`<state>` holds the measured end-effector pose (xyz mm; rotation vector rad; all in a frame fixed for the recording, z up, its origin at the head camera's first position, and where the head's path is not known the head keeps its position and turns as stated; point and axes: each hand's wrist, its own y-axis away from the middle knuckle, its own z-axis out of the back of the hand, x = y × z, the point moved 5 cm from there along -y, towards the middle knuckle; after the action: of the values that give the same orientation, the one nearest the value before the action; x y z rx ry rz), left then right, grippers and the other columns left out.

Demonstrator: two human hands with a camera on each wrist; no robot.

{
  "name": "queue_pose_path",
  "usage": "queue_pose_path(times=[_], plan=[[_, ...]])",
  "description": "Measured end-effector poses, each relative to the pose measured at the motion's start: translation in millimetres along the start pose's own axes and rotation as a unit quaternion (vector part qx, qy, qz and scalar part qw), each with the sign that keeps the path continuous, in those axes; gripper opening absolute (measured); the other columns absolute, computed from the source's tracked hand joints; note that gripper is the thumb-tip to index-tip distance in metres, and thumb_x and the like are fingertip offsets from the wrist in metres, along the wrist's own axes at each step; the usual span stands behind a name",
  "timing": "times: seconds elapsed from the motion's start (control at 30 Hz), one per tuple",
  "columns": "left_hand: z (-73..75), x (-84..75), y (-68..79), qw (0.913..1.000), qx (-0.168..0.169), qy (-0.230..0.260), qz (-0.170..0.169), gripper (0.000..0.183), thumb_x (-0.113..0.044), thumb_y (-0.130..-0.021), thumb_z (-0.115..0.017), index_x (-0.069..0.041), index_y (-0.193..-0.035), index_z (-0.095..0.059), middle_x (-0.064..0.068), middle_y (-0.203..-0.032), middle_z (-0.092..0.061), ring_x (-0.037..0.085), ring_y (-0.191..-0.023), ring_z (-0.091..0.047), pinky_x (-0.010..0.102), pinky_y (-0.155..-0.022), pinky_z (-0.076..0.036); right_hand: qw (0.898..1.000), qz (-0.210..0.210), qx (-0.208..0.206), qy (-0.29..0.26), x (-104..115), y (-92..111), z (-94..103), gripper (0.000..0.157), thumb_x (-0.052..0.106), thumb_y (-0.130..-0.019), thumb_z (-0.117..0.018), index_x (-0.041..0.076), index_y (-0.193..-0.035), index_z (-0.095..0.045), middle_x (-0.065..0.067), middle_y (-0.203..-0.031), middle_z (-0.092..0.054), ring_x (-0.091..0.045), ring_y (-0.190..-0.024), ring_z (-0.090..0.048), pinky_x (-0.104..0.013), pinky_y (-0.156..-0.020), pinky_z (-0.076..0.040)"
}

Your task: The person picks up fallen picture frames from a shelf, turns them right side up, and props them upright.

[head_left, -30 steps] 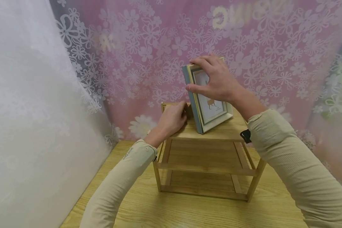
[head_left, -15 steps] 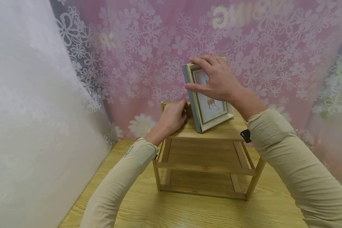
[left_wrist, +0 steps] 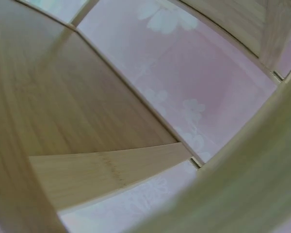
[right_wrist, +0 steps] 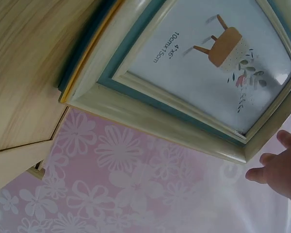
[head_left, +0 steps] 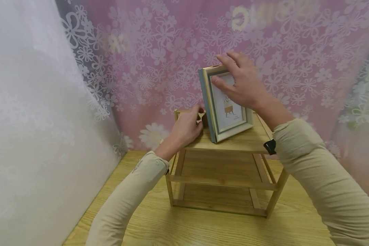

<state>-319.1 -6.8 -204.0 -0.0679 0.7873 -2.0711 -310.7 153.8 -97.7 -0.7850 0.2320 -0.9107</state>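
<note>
A picture frame [head_left: 222,102] with a cream and blue-green border stands upright on the top board of a wooden shelf rack [head_left: 190,145], leaning slightly back. Its print shows a plant in a legged pot. My right hand [head_left: 244,80] is in front of its upper right part, fingers spread and extended; in the right wrist view these fingers [right_wrist: 276,165] are apart from the border. Behind the frame's left side, my left hand [head_left: 187,127] is beside a dark brown piece [head_left: 204,120], with a gap between thumb and index finger. The left wrist view shows no hand.
The rack has lower shelves [head_left: 218,196] and stands on a wood-grain surface [head_left: 135,218]. A pink flowered curtain [head_left: 147,68] hangs right behind it, and a white sheet [head_left: 43,119] lines the left side.
My right hand has let go of the frame's top and left edge and moved slightly right. My left thumb and index finger have parted. The frame stays upright in almost the same place.
</note>
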Motion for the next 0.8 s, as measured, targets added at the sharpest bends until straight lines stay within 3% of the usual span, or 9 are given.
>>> queue_pose_path(times=[0.13,0.33,0.47,0.57,0.67,0.8], plan=[[9.3,-4.9,5.2,0.9992,-0.019,0.031,0.015,0.029,-0.009,-0.09,-0.056,-0.007,-0.118,-0.051,0.007,-0.108,-0.059,0.017,-0.089,-0.058,0.029,-0.072,-0.05,0.999,-0.019,-0.019,-0.019,-6.7,0.4,3.7,0.059,0.047,-0.097,-0.045,0.02,-0.148,-0.031,-0.011,-0.154,-0.02,-0.03,-0.142,-0.016,-0.054,-0.113,-0.012],[16.9,-14.5,12.7,0.9917,-0.04,0.122,0.009,0.02,-0.015,-0.097,-0.046,-0.006,-0.114,-0.053,0.003,-0.087,-0.06,0.012,-0.073,-0.056,0.024,-0.062,-0.046,0.994,-0.072,-0.033,-0.077,-21.9,1.6,5.9,0.056,0.041,-0.1,-0.04,0.017,-0.149,-0.028,-0.011,-0.154,-0.017,-0.028,-0.142,-0.014,-0.05,-0.114,-0.013],[13.3,-21.1,18.7,0.9818,-0.017,0.189,0.007,0.028,-0.025,-0.102,-0.038,-0.006,-0.118,-0.049,0.004,-0.093,-0.063,0.011,-0.079,-0.059,0.024,-0.067,-0.047,0.986,-0.123,-0.031,-0.11,-34.5,3.6,4.8,0.058,0.043,-0.1,-0.035,0.019,-0.15,-0.021,-0.01,-0.154,-0.015,-0.023,-0.143,-0.012,-0.043,-0.115,-0.011],[8.8,-24.3,21.8,0.973,0.007,0.231,0.009,0.03,-0.031,-0.102,-0.038,-0.008,-0.12,-0.045,0.004,-0.098,-0.062,0.01,-0.084,-0.059,0.024,-0.071,-0.048,0.977,-0.159,-0.019,-0.14,-42.9,5.3,2.6,0.06,0.044,-0.1,-0.03,0.019,-0.152,-0.013,-0.01,-0.155,-0.014,-0.022,-0.143,-0.013,-0.041,-0.115,-0.012],[6.8,-25.5,23.0,0.9698,0.014,0.243,0.008,0.029,-0.03,-0.1,-0.044,-0.009,-0.119,-0.045,0.003,-0.096,-0.06,0.01,-0.082,-0.058,0.023,-0.07,-0.048,0.968,-0.182,-0.007,-0.174,-48.6,7.7,0.4,0.059,0.042,-0.101,-0.025,0.018,-0.152,-0.009,-0.015,-0.153,-0.022,-0.027,-0.14,-0.023,-0.044,-0.114,-0.017],[5.0,-22.9,23.2,0.9704,0.026,0.24,0.008,0.028,-0.029,-0.099,-0.047,-0.008,-0.118,-0.047,0.001,-0.096,-0.059,0.009,-0.083,-0.057,0.022,-0.071,-0.048,0.964,-0.186,0.015,-0.19,-50.7,10.5,-2.0,0.057,0.041,-0.102,-0.022,0.018,-0.152,-0.008,-0.021,-0.147,-0.032,-0.034,-0.133,-0.034,-0.049,-0.112,-0.022]])
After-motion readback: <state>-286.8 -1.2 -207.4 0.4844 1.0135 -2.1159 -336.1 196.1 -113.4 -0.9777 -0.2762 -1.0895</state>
